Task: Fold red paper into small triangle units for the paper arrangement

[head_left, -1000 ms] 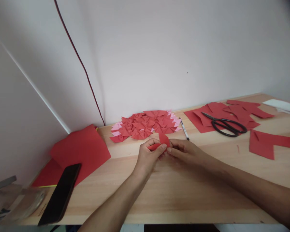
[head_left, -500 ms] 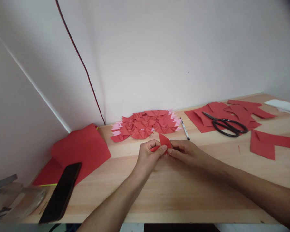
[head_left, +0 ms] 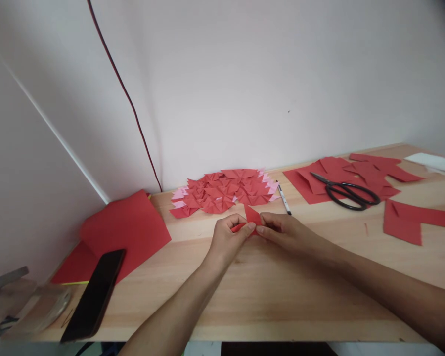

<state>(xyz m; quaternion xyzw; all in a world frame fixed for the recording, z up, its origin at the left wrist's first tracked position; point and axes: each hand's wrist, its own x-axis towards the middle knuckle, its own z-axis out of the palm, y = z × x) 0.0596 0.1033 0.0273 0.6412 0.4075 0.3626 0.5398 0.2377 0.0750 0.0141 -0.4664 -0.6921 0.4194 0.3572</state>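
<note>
A small folded piece of red paper (head_left: 252, 216) is held up between both hands above the middle of the wooden table. My left hand (head_left: 228, 237) pinches its left and lower part with thumb and curled fingers. From the right, my right hand (head_left: 284, 231) grips the lower right edge, its thumb tip close to the left thumb. One pointed corner of the paper stands up above the thumbs. Just behind the hands lies a pile of folded red and pink paper pieces (head_left: 222, 190). Part of the held paper is hidden by the fingers.
Black-handled scissors (head_left: 350, 194) rest on cut red paper (head_left: 307, 190) at the back right. A marker (head_left: 284, 199) lies beside the pile. On the left are red sheets (head_left: 126, 227), a black phone (head_left: 94, 294) and a clear container (head_left: 46, 306). A red offcut (head_left: 404, 227) lies right.
The right thumb has shifted very slightly left on the paper, nearer the left thumb. Both hands still hold the paper in nearly the same place.
</note>
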